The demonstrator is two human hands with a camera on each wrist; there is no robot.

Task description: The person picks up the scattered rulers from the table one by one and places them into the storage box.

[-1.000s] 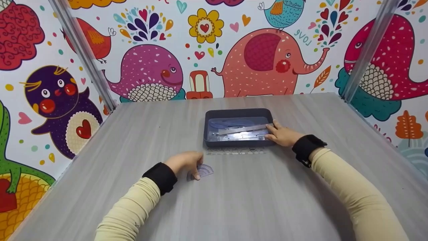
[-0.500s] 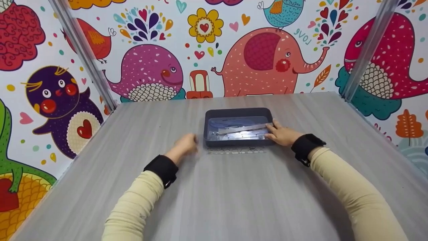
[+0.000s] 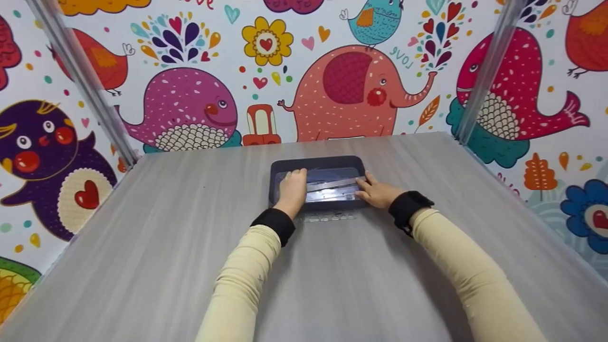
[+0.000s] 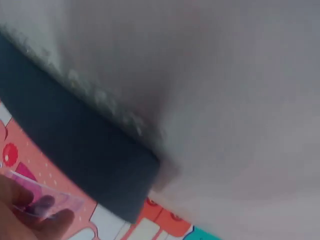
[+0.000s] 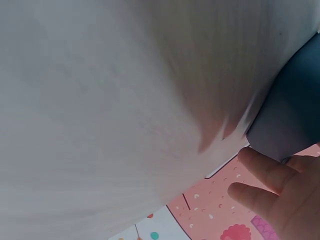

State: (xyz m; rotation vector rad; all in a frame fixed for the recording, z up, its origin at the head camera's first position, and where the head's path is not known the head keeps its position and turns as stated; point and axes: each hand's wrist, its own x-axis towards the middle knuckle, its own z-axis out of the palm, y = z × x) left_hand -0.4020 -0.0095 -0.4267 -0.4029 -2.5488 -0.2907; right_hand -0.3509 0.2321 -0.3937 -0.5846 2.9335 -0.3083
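Over the left part of a dark open box [image 3: 318, 207], my left hand [image 3: 293, 190] pinches a clear protractor [image 4: 70, 204]; the left wrist view shows its see-through sheet between the fingers. In the head view this hand hides the protractor. My right hand [image 3: 378, 192] holds the box's right wall, some fingers inside the rim and others outside it. Beside those fingers, the end of a flat ruler [image 3: 332, 184] slants across the box. Clear, shiny flat pieces [image 3: 332, 194] lie beneath the ruler.
A clear strip with cut-out shapes [image 3: 330, 217] lies on the grey table [image 3: 332, 285], close against the box's front wall. Behind the table stands a patterned wall [image 3: 266, 85], with metal posts [image 3: 489, 80] at both corners.
My left hand has picked the protractor up from the table and carried it forward and right over the box. The right hand keeps its place on the box. The head view has shifted right.
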